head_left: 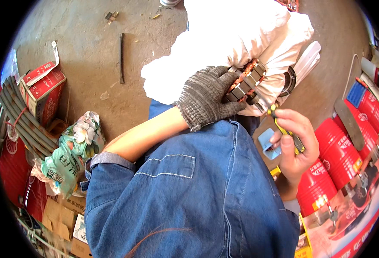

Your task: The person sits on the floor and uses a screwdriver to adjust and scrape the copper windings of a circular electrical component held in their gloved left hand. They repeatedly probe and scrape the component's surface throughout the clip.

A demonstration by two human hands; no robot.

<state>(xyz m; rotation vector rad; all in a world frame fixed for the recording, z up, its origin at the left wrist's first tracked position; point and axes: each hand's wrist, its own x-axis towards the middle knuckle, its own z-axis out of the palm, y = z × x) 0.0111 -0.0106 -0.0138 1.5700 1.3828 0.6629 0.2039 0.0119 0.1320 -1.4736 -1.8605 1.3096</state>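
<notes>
On the white cloth (pixel 223 32) over my lap rests a metal stator with copper windings (pixel 250 80). My left hand (pixel 208 96), in a grey knit glove, is closed around its left side, thumb along the near edge and fingers over the top. My bare right hand (pixel 299 144) grips a screwdriver with a yellow and black handle (pixel 284 131). Its shaft points up and left toward the stator's near end; whether the tip touches cannot be told. Just left of the right hand is a light blue plastic piece (pixel 267 142). A dark ring (pixel 289 81) lies right of the stator.
Red drums (pixel 337 146) stand at the right. To the left are a red box (pixel 43 92), a grey hose coil (pixel 24 118) and a flowered plastic bag (pixel 75 150). A dark strip (pixel 121 58) lies on the concrete floor (pixel 90 56). Cardboard (pixel 58 217) sits at lower left.
</notes>
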